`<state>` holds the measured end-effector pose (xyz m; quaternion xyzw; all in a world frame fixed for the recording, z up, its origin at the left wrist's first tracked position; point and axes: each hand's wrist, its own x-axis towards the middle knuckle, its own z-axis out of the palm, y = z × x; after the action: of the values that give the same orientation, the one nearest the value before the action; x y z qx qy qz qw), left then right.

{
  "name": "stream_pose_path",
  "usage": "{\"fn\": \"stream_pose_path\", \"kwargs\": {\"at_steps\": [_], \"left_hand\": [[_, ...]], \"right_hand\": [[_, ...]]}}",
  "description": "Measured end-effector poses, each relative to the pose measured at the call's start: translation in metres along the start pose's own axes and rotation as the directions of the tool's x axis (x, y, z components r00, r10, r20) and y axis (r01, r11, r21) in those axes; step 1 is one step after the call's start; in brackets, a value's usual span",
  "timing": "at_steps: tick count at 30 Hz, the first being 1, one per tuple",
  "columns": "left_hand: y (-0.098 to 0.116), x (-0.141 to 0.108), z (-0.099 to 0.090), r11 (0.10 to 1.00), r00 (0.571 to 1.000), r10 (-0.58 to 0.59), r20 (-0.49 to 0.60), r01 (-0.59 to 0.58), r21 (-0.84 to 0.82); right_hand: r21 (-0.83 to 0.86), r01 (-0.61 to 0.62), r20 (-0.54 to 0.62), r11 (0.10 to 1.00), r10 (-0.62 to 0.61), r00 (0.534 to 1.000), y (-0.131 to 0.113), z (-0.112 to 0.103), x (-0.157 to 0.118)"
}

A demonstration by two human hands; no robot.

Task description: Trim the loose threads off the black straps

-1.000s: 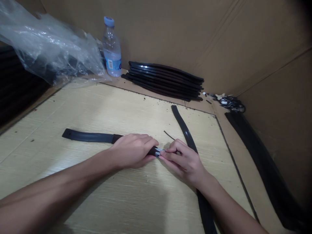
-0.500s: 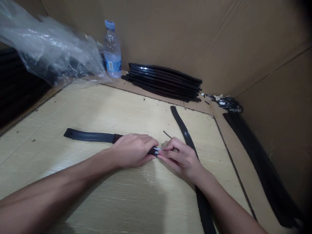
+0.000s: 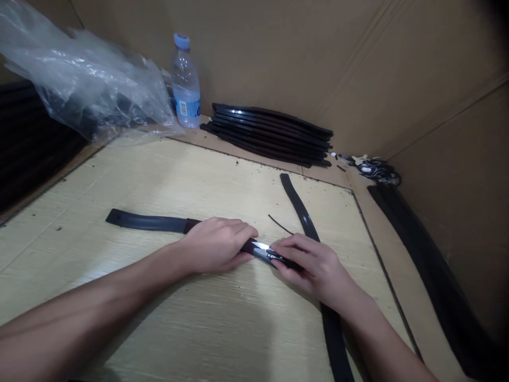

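My left hand [image 3: 220, 244] is closed around a flat black strip [image 3: 147, 222], which lies crosswise on the board. A darker brownish band [image 3: 193, 226] wraps the strip and enters my grip; its other end [image 3: 247, 245] shows past my fingertips. My right hand [image 3: 312, 265] grips small scissors [image 3: 263, 248] with bright pointed blades and dark handles partly hidden by my fingers. The blade tips meet the band's end beside my left fingers. A second black strip [image 3: 299, 207] runs under my right wrist. A thin dark sliver [image 3: 279, 223] lies just beyond my right hand.
A stack of black strips [image 3: 270, 132] lies along the cardboard wall [image 3: 270, 53]. Left of it stand a water bottle [image 3: 186, 85] and crumpled clear plastic [image 3: 107, 79]. More strips [image 3: 421, 254] line the right side, near a small tangled pile [image 3: 376, 168]. Crumbs dot the pale board [image 3: 178, 318].
My right hand has drawn back to the right and slightly down, showing more of the scissors' blades and pivot. My left hand stays on the strip.
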<state>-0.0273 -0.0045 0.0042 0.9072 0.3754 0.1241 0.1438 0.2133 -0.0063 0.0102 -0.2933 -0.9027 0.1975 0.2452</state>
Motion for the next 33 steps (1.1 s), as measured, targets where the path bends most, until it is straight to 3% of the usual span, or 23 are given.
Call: {"fn": "stream_pose_path", "kwargs": {"at_steps": [15,33], "left_hand": [[-0.0001,0.0003,-0.0008,1.0,1.0,-0.013,0.019,0.013,0.003],[-0.0006,-0.0014,-0.0027,1.0,0.999,-0.022,0.024,0.022,-0.015]], "right_hand": [[-0.05,-0.022,0.016,0.998,0.023,1.0,0.0011,-0.0048,-0.0024],[-0.157,0.089,-0.007,0.984,-0.091,0.996,-0.0027,0.0045,-0.0026]]}}
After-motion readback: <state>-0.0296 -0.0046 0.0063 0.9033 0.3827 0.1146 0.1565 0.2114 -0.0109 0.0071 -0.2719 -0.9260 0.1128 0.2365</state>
